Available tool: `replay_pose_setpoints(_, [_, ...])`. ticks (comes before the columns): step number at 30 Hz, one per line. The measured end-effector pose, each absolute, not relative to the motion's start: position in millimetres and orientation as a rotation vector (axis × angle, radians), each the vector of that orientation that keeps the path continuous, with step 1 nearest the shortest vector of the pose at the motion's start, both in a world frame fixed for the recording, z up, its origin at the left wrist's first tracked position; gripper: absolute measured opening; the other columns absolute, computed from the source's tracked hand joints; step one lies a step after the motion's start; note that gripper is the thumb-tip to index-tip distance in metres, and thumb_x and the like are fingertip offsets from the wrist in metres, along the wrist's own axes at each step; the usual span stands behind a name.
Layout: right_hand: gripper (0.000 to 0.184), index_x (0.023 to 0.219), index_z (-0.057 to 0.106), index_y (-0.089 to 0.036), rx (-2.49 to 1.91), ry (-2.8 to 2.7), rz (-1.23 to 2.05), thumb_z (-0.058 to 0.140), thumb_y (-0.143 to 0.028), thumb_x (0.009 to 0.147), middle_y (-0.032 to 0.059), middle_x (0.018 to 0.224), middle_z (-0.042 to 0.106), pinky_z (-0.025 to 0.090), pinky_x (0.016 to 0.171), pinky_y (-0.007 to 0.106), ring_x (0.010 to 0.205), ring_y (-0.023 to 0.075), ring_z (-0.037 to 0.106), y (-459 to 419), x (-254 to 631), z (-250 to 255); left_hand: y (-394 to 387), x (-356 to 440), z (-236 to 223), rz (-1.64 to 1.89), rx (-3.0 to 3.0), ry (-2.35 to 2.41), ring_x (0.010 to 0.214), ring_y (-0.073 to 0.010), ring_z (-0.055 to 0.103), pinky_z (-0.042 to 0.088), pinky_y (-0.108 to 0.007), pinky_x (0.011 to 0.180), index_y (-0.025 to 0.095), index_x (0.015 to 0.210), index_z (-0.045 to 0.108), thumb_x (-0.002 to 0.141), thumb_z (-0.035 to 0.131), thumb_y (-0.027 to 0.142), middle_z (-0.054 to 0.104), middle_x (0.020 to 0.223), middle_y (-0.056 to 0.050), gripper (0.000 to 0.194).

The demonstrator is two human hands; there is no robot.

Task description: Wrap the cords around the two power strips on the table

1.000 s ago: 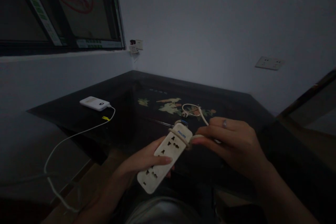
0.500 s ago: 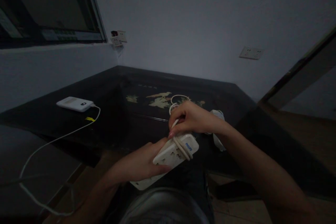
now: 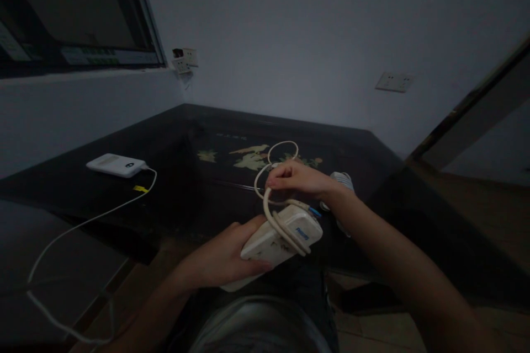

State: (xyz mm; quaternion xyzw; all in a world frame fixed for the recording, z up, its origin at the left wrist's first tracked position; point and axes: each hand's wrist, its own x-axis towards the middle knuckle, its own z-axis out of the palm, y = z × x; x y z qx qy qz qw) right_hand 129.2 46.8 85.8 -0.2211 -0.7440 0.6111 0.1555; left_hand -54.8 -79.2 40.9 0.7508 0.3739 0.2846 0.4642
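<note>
A white power strip (image 3: 273,245) with blue lettering is tilted above my lap at the table's near edge. My left hand (image 3: 227,253) grips its near end, thumb across the socket face and fingers underneath. Turns of the strip's white cord (image 3: 285,231) wrap around its far end. Above the strip, my right hand (image 3: 293,181) pinches the cord between thumb and fingers. A loose loop of the cord rises beyond that hand over the table. Something small and blue shows at the strip's far end, too dim to name.
A dark table (image 3: 174,204) with a painted bird and flowers stands against the wall. On its left lies a white device (image 3: 116,165) with a cable hanging off the edge, beside a yellow tag (image 3: 141,189). A white coiled bundle (image 3: 342,181) sits partly behind my right forearm.
My right hand has drawn the cord up off the strip, making a wider loop. The strip's far end has shifted slightly right and turned in my left hand.
</note>
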Motion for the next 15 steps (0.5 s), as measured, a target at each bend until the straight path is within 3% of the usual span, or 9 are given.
replay_pose_setpoints(8, [0.033, 0.068, 0.068, -0.013, -0.762, -1.842, 1.903, 0.073, -0.046, 0.068, -0.0003, 0.063, 0.064, 0.035, 0.049, 0.018, 0.052, 0.0062, 0.050, 48.0, 122.9, 62.7, -71.6, -57.7, 41.2, 0.841, 1.808, 1.058, 0.087, -0.0231, 0.062, 0.046, -0.028, 0.073, 0.023, 0.122, 0.057, 0.077, 0.067, 0.031, 0.068, 0.101, -0.005, 0.047])
replay_pose_setpoints(15, [0.035, 0.057, 0.060, -0.015, -0.804, -1.810, 1.914, 0.081, -0.044, 0.055, -0.0052, 0.054, 0.055, 0.033, 0.048, 0.019, 0.049, 0.0061, 0.043, 37.3, 132.0, 62.8, -67.9, -54.3, 35.6, 0.873, 1.828, 1.089, 0.088, -0.0238, 0.063, 0.046, -0.027, 0.073, 0.022, 0.123, 0.056, 0.078, 0.065, 0.033, 0.068, 0.102, -0.006, 0.047])
